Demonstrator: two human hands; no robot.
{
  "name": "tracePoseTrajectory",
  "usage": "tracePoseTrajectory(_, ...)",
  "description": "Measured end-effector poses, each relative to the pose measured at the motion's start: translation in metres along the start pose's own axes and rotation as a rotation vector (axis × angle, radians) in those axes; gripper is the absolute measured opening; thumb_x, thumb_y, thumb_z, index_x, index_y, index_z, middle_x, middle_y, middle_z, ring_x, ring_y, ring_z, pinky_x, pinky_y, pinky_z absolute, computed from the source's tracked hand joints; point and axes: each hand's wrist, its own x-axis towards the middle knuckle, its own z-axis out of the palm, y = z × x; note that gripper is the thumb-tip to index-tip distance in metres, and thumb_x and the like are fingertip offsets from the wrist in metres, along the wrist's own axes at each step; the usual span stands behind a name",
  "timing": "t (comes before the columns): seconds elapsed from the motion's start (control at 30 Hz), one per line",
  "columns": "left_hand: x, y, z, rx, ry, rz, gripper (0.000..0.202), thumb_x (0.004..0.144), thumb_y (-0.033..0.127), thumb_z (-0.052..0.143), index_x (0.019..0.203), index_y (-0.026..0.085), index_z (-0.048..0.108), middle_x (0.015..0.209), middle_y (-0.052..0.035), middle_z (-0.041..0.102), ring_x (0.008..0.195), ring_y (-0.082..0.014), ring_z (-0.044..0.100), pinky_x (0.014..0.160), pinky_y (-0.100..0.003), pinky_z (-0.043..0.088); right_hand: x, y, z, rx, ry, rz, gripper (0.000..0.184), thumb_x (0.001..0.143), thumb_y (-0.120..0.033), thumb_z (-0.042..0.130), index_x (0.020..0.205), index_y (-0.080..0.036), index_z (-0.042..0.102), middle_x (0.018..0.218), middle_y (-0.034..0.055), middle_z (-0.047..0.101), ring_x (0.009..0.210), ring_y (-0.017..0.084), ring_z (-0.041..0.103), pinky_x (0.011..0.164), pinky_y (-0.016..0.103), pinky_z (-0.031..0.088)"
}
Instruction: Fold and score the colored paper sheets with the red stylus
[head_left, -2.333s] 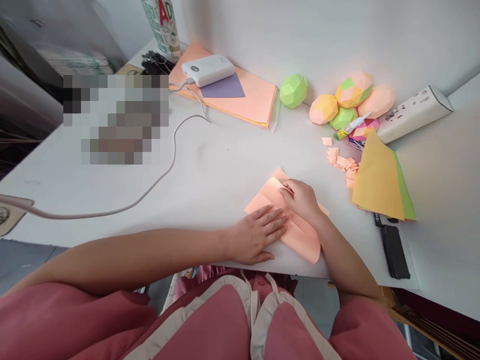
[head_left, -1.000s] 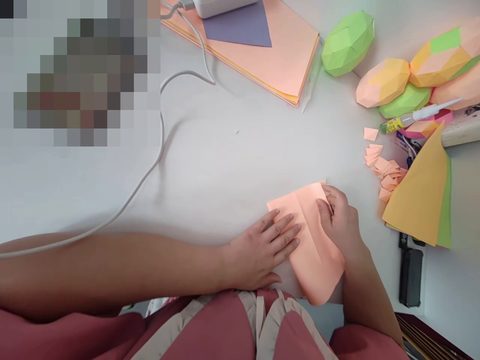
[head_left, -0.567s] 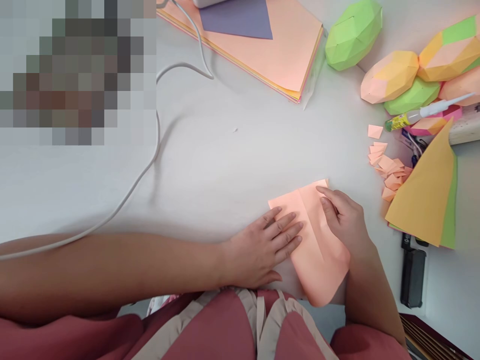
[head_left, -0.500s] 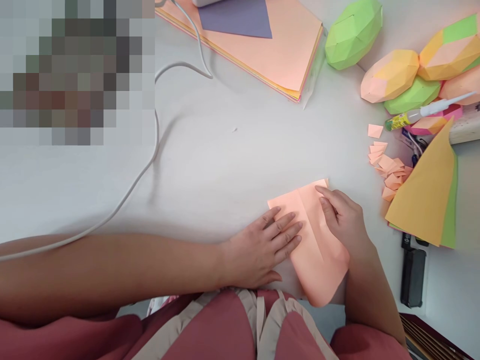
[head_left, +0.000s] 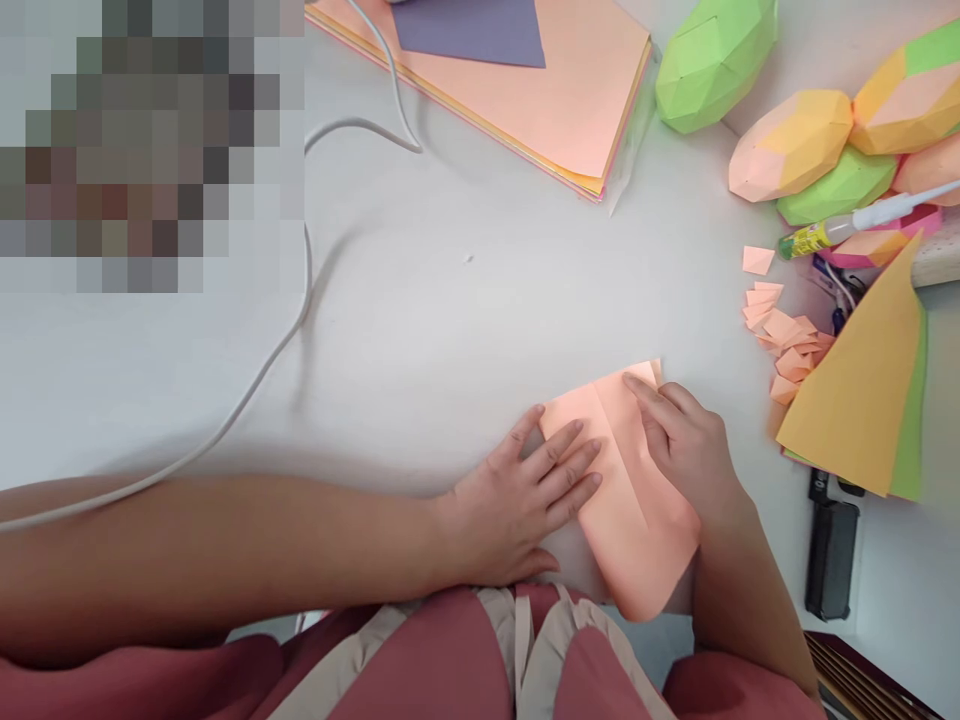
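Note:
A peach-coloured sheet of paper (head_left: 626, 510) lies on the white table at its near edge, its lower end curling over that edge. One crease runs down its middle, and its right side bends up under my right hand. My left hand (head_left: 532, 490) is flat with fingers spread, its fingertips resting on the sheet's left side. My right hand (head_left: 686, 440) is partly closed at the sheet's right side. Its index fingertip presses near the top edge, while the other fingers are curled and partly hidden.
Small peach paper pieces (head_left: 787, 340) lie to the right, near a glue tube (head_left: 817, 240) and yellow sheets (head_left: 855, 390). Faceted paper shapes (head_left: 716, 70) sit at the back right. A paper stack (head_left: 517, 110) lies at the back; a white cable (head_left: 277, 350) crosses the left.
My right index fingertip has slid slightly left along the sheet's top. My left hand's fingers have shifted a little, still spread on the paper. The view has moved slightly.

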Motion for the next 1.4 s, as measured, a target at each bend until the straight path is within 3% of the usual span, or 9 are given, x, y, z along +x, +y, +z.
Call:
tracePoseTrajectory(0.17,-0.001,0.0,0.0,0.032,-0.015,-0.007,0.086,0.081,0.074,0.046,0.148,0.02,0.035,0.158,-0.009,0.025,0.146,-0.0345,0.02,0.116,-0.06,0.018,0.0,0.0,0.0,0.024,-0.001,-0.016,0.045,0.088,-0.002,0.041,0.125,-0.019,0.06,0.068,-0.0029,0.041,0.054,0.009,0.041,0.049,0.019,0.034)
tracePoseTrajectory(0.63,-0.002,0.006,0.009,0.042,0.046,-0.046,0.085,0.078,0.078,0.046,0.144,0.024,0.042,0.156,-0.006,0.031,0.145,-0.0326,0.022,0.116,-0.06,0.013,-0.004,-0.001,-0.002,0.104,-0.033,0.029,0.045,0.087,-0.001,0.043,0.127,-0.018,0.058,0.071,-0.003,0.043,0.057,0.008,0.043,0.051,0.019,0.035)
tracePoseTrajectory(1.1,-0.003,0.002,0.001,0.055,0.018,-0.014,0.082,0.082,0.075,0.046,0.145,0.023,0.041,0.155,-0.0061,0.033,0.143,-0.0313,0.028,0.112,-0.057,0.024,-0.001,-0.003,-0.004,-0.028,-0.058,-0.017,0.057,0.083,0.003,0.04,0.131,-0.025,0.052,0.069,-0.0048,0.031,0.053,0.007,0.034,0.047,0.017,0.027)
tracePoseTrajectory(1.4,-0.002,0.003,0.001,0.057,0.026,-0.017,0.08,0.083,0.074,0.045,0.144,0.023,0.042,0.155,-0.0054,0.034,0.143,-0.0311,0.028,0.112,-0.057,0.026,-0.002,-0.003,-0.004,-0.05,-0.073,-0.006,0.058,0.083,0.002,0.04,0.133,-0.026,0.051,0.068,-0.0046,0.034,0.053,0.007,0.034,0.047,0.018,0.026)
